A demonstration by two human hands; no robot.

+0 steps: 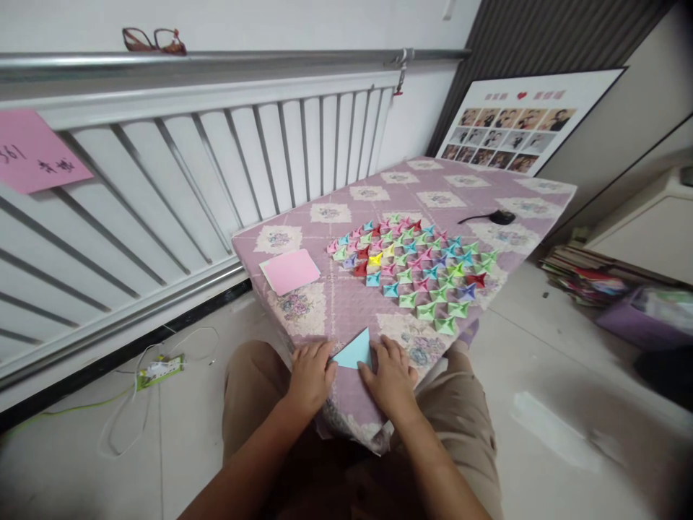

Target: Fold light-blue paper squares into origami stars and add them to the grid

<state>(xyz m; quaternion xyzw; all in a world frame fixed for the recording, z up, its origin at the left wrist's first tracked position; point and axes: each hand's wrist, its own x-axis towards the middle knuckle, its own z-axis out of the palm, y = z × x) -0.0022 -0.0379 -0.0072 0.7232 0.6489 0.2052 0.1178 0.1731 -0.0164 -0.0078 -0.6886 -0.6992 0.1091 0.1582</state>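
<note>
A light blue sheet of folded paper point(354, 351), now a triangle, lies on the near corner of the table. My left hand point(312, 374) holds its left tip between thumb and fingers. On the other side, my right hand point(390, 375) has its thumb and fingers at the right edge of the sheet. Beyond my hands stand many small folded paper pieces point(411, 271) in rows, coloured green, blue, pink, red, yellow and purple. A stack of pink paper point(293, 272) lies to the left, with a pale sheet showing under it.
The table has a purple floral cloth point(373, 310). A black object with a cable point(502, 217) lies on its far right part. A white radiator point(216, 166) runs along the left, with eyeglasses point(154, 41) on the pipe above. A power strip point(161, 370) lies on the floor.
</note>
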